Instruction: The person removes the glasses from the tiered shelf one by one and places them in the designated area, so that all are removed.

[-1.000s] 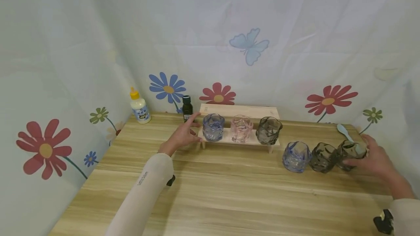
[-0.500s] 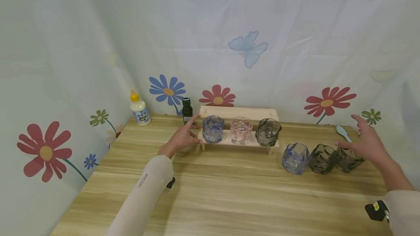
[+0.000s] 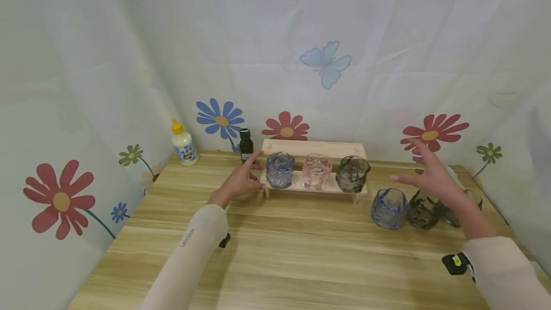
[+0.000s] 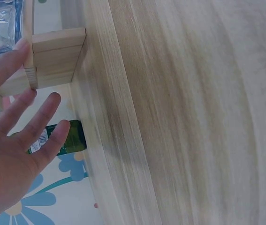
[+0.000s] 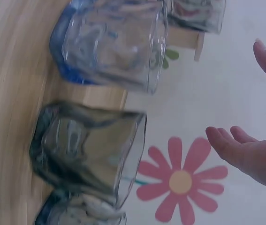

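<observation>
My left hand point(image 3: 238, 182) rests at the left end of a two-step wooden stand point(image 3: 318, 147). In the left wrist view its fingers are spread and fairly straight, the thumb touching the stand's end. On the lower step stand a blue glass cup point(image 3: 280, 171), a pink glass cup point(image 3: 316, 172) and a grey glass cup point(image 3: 352, 174). My right hand point(image 3: 436, 176) hovers with spread fingers, holding nothing, above a second row on the table. That row has a blue cup point(image 3: 389, 209), a grey cup point(image 3: 423, 210) and another grey cup point(image 3: 451, 215), partly hidden by the right arm.
A dark bottle point(image 3: 246, 145) stands just behind my left hand. Farther left is a bottle point(image 3: 185, 146) with a yellow nozzle. A pale blue spoon point(image 3: 454, 176) lies at the back right, mostly hidden. A flowered curtain point(image 3: 258, 37) hangs behind the wooden table point(image 3: 310, 257).
My right hand has let go of the rightmost grey cup, lifted, and moved left above the row. My left hand stays at the stand's end.
</observation>
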`<state>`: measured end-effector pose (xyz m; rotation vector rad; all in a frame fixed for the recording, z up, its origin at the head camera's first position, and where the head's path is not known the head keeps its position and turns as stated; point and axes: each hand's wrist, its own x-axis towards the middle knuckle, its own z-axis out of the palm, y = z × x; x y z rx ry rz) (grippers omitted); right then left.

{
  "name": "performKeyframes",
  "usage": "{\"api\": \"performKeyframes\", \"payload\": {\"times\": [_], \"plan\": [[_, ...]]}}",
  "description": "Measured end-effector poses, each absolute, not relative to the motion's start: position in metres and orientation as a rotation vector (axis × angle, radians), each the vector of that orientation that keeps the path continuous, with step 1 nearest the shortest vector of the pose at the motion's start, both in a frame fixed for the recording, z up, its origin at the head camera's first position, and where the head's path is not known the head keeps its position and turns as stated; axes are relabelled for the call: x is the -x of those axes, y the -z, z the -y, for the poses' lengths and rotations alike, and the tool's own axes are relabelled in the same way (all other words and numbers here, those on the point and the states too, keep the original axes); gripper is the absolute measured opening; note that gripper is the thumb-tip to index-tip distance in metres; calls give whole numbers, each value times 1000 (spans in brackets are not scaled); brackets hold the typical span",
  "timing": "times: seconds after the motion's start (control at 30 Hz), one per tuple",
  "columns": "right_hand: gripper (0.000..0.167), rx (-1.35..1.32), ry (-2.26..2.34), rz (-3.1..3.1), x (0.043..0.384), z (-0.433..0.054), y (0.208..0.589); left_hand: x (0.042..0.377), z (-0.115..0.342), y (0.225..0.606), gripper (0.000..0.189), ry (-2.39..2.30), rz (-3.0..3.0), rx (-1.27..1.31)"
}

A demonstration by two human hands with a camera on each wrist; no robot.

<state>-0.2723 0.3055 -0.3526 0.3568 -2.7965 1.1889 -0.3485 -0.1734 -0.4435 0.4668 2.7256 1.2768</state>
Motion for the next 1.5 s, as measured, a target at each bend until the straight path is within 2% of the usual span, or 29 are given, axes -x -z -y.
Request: {"api": "performKeyframes", "payload": {"times": [0.33, 0.6, 1.5], "plan": [[98, -525, -1243, 2788, 283, -263, 368, 348, 173, 444, 103, -1265, -2744, -463], [96, -578, -1247, 2803, 290, -240, 379, 347, 172, 443, 102, -1264, -2740, -464], [91, -542, -1089, 2878, 309, -215, 403, 346, 173, 443, 101, -1271, -2733, -472]]}}
